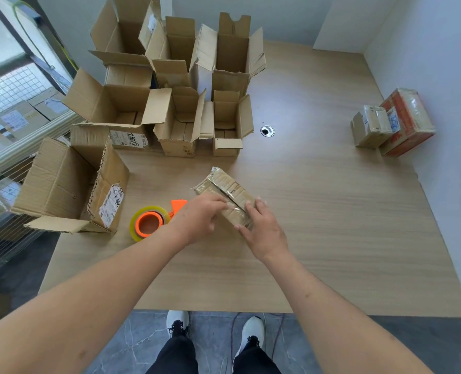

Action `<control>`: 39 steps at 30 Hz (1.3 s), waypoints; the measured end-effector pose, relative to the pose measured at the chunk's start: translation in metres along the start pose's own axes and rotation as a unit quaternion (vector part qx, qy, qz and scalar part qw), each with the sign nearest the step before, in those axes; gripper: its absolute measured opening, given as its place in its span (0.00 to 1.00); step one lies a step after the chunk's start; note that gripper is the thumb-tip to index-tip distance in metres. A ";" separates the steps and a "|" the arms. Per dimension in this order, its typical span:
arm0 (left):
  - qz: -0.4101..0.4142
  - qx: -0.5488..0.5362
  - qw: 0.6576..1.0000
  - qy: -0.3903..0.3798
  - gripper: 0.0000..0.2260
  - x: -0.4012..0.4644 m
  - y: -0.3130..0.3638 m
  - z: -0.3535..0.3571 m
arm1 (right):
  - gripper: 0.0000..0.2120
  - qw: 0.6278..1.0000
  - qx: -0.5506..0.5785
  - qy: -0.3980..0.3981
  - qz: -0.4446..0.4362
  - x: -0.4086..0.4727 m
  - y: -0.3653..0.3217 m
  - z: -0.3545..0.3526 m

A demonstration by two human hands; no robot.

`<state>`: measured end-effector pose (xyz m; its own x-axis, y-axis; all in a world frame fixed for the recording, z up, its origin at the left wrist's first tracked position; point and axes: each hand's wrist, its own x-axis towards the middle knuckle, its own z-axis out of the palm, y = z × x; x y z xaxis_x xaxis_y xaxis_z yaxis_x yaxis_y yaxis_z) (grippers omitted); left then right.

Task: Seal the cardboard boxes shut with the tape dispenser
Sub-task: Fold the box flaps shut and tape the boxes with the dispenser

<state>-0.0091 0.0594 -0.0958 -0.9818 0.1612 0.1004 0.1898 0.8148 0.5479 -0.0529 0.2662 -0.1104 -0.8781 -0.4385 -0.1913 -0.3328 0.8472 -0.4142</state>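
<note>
- A small cardboard box (225,194), closed and already shiny with clear tape, lies near the middle of the wooden table (332,211), its long side running from 11 o'clock to 5 o'clock.
- The left hand (197,218) rests on the box's near left part, fingers bent over the top and pressing down on it.
- The right hand (261,229) takes the near end of the box, fingers fairly straight along the top and thumb down the end face.
- The tape dispenser (153,221), orange with a roll of clear tape, lies on the table just beside the left wrist at 9 o'clock of the box; neither hand touches it.
- A large open box (70,190) lies tipped on its side at 9 o'clock, beyond the dispenser, its label facing the person.
- A cluster of open boxes (170,85) with flaps up stands from 10 to 12 o'clock at the table's far left.
- Two sealed boxes (391,122) sit together at 2 o'clock by the wall, well apart from the hands.
- A round cable hole (267,130) lies at 1 o'clock in the tabletop.
</note>
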 end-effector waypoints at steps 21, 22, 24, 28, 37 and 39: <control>-0.100 0.058 0.987 -0.112 0.26 -0.001 -0.004 -0.005 | 0.36 0.971 -0.228 0.015 0.071 0.016 -0.012 -0.009; -0.087 0.078 0.987 -0.110 0.28 -0.003 -0.004 -0.004 | 0.38 0.973 -0.217 0.011 0.074 0.016 -0.015 -0.009; -0.071 0.108 0.986 -0.109 0.30 -0.006 -0.004 -0.005 | 0.38 0.981 -0.178 0.001 0.072 0.015 -0.020 -0.009; -0.064 0.114 0.988 -0.085 0.29 -0.012 -0.008 -0.007 | 0.32 0.994 -0.095 0.011 0.060 0.019 -0.023 -0.011; 0.004 0.072 0.997 -0.038 0.09 -0.024 -0.018 -0.004 | 0.43 0.989 0.057 -0.120 -0.062 0.036 -0.009 0.008; 0.009 0.064 0.996 -0.056 0.09 -0.028 -0.022 -0.001 | 0.42 0.986 0.067 -0.123 -0.091 0.042 -0.008 0.009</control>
<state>0.0138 0.0366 -0.1100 -0.9729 0.2310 0.0112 0.2127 0.8747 0.4355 -0.0836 0.2386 -0.1235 -0.6935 -0.6522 -0.3060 -0.4139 0.7084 -0.5718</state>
